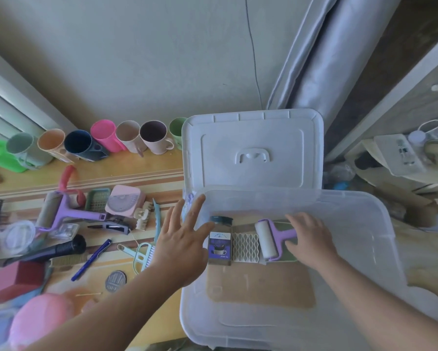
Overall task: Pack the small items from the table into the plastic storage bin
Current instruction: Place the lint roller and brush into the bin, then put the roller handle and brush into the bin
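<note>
The clear rectangular plastic storage bin (pixel 365 249) is seen open on the table, its white lid (pixel 253 148) stood up behind. Inside are laid a dark-capped spice jar (pixel 220 240), a white lattice piece (pixel 245 247) and a purple-handled lint roller (pixel 269 239). The right hand (pixel 311 239) is curled round the roller's handle. The left hand (pixel 185 239) is held at the bin's left rim, fingers spread and straight, nothing held.

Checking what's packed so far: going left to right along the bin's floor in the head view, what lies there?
Spice jar → white wavy-cut piece → purple-handled lint roller → right hand on the roller's handle.
</note>
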